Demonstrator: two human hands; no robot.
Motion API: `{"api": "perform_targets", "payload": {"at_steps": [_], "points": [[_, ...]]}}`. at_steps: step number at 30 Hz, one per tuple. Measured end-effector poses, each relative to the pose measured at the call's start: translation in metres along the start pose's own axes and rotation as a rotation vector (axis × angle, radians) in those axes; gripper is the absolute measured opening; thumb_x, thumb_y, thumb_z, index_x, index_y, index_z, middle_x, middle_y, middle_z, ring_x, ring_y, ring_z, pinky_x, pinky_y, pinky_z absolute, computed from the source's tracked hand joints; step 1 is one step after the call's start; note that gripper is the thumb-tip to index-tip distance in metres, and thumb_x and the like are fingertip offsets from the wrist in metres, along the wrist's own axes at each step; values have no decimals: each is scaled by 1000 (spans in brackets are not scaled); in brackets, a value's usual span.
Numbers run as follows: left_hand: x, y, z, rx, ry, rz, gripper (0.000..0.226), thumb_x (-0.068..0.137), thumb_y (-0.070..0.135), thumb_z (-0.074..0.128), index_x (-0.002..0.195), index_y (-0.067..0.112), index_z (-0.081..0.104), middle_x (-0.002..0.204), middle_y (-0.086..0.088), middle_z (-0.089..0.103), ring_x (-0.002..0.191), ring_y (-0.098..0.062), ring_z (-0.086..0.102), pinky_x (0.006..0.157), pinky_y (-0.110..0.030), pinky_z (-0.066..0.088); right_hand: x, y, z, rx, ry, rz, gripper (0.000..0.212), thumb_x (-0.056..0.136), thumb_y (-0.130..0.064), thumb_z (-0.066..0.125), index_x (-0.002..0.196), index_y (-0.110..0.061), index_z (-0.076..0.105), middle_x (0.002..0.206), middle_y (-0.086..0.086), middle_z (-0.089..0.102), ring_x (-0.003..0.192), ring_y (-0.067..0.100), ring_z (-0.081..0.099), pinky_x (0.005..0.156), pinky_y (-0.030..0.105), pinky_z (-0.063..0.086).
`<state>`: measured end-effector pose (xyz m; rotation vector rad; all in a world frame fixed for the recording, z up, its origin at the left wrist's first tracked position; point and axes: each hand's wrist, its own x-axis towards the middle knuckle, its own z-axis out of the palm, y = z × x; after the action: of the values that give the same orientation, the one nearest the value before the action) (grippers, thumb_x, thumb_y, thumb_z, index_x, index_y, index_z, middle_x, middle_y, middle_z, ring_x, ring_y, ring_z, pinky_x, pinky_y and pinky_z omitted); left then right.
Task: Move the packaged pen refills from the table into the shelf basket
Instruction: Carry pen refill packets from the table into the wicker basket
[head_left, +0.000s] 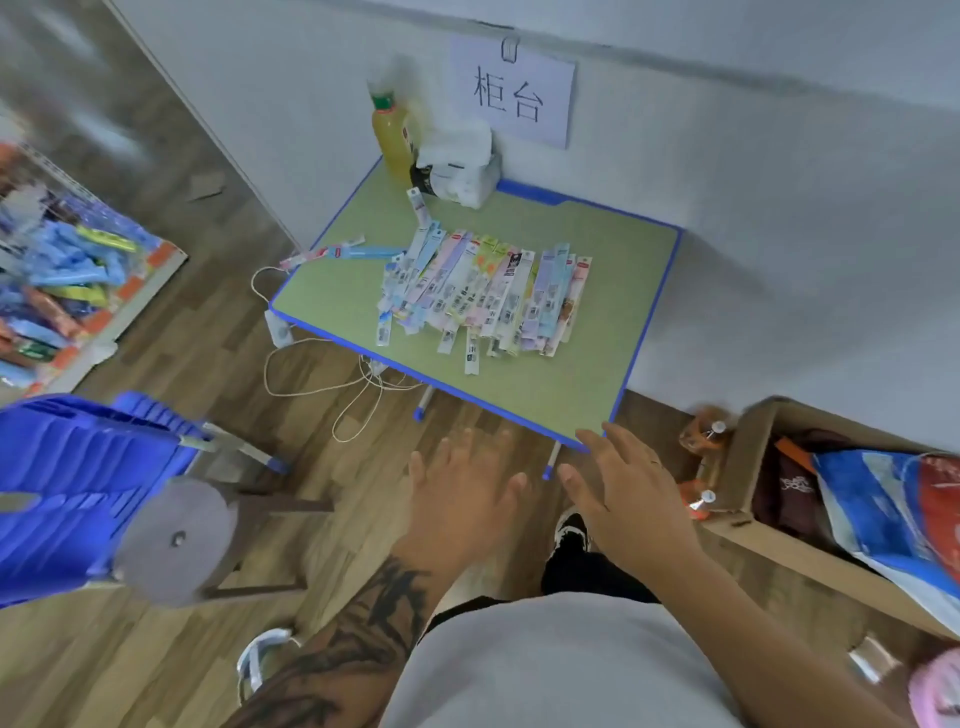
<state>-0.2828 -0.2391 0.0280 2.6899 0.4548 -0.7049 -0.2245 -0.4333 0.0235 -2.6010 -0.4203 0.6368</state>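
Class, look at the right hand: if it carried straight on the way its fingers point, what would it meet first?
Most likely the near corner of the green table: the right hand, open and empty, points up-left with its fingertips already at that blue edge. The refill packets lie farther along. Height above the table is unclear.

I see the packaged pen refills (480, 291) as a fanned heap of long, narrow pastel packs, lying flat and overlapping just above the frame's centre on the green table (597, 374). A few stray packs (332, 253) lie apart at its left edge, overhanging it. At far left, the shelf basket (62, 270) holds a blurred jumble of blue packs.
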Motion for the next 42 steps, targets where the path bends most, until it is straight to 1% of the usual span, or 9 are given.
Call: {"api": "perform_targets", "payload": {"at_steps": [6,13,18,22,27,30,34,39,42], "points": [[67,26,-36,-11,-5,-46,64,104,62,32,162,43,15,172,-4,12,158,-28,12,126,-56,13,60,11,-15,25,-103,-3,60,104,-61,37,158,-35,34,169,-3,23,155,22,21,124,42,24],[119,11,-52,21,-56,-84,62,103,64,34,159,39,26,169,-5,23,155,-29,22,123,-56,21,114,4,-16,14,-169,35,51,105,-54,44,150,-31,47,162,1,37,146,24,39,117,40,33],[171,-22,-70,-11,-43,-43,60,102,63,37,155,36,36,163,-1,37,148,-25,37,118,-56,31,165,-29,-20,25,-206,95,41,106,-48,45,138,-27,57,141,-1,56,123,21,57,103,40,46],[225,-52,-100,4,-51,5,55,102,60,42,149,32,45,149,-2,51,131,-29,53,104,-47,43,217,-68,-15,161,-195,243,33,105,-46,47,128,-27,61,123,-2,65,108,21,63,93,43,54],[294,-87,-140,38,-114,81,46,103,57,43,139,29,50,125,-4,63,112,-29,63,89,-41,50,283,-113,-5,392,-86,512,28,102,-50,52,116,-27,60,93,-4,70,75,15,69,76,36,59],[328,-99,-154,114,-153,139,40,104,54,42,126,23,52,107,-4,65,94,-28,63,74,-37,47,311,-127,6,352,-37,644,37,102,-54,51,124,-25,54,104,0,69,85,22,68,79,39,56],[360,-111,-162,198,-203,182,34,105,50,43,109,18,53,97,-4,65,83,-27,57,73,-36,46,328,-142,17,192,8,758,36,101,-50,56,119,-19,49,107,4,65,98,30,65,84,44,54],[377,-127,-162,211,-268,175,40,106,56,36,96,19,46,85,0,56,80,-26,57,71,-36,43,336,-144,27,270,46,834,23,101,-37,60,93,-18,48,98,8,64,93,33,63,84,47,54],[383,-133,-161,217,-282,188,40,107,56,32,95,20,44,81,2,55,78,-26,57,69,-35,41,334,-143,29,327,63,850,28,101,-32,59,80,-22,45,90,6,62,87,31,61,81,45,54]]}}
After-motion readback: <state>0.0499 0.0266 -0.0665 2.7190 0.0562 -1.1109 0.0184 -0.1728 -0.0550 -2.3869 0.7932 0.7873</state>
